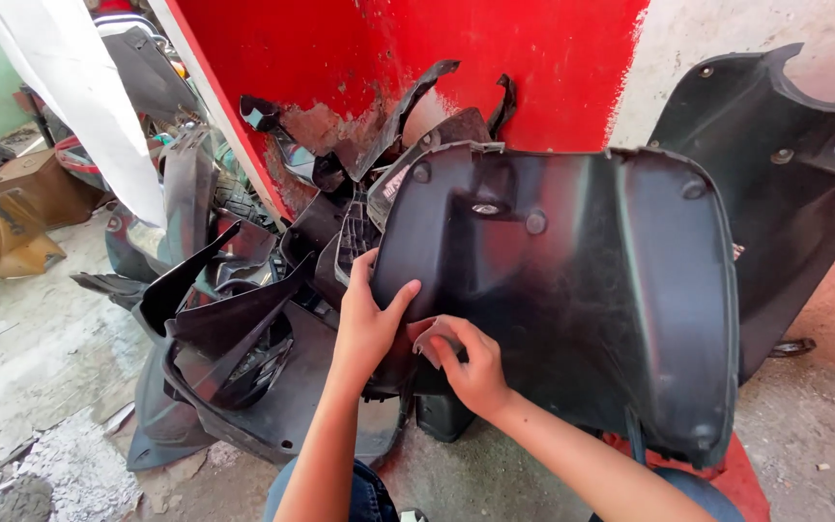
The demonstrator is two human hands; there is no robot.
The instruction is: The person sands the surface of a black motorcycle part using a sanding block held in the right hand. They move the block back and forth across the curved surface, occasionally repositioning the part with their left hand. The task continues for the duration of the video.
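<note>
Holding the big black plastic panel (572, 290) upright at the centre of the frame, I have my left hand (369, 319) wrapped over its left edge, thumb spread across the face and fingers hidden behind, so it is clamped on the panel. My right hand (471, 362) sits just below and beside it, fingertips pinched together on a small pale patch (432, 338) near the panel's lower left edge; I cannot tell whether that patch is a sticker, tape or worn plastic. The panel's foot seems to rest on the concrete floor (50, 348), with a red surface (736, 474) showing beneath its lower right corner. To do this well, I judge the left hand should keep the edge steady so the panel does not flex, while the right works slowly from one corner of the patch. Left of centre, a heap of black scooter body parts (234, 338) leans close to my left wrist, against the red wall (359, 48). Another black cover (794, 164) stands at the upper right. A cardboard box (36, 188) lies at the left edge.
</note>
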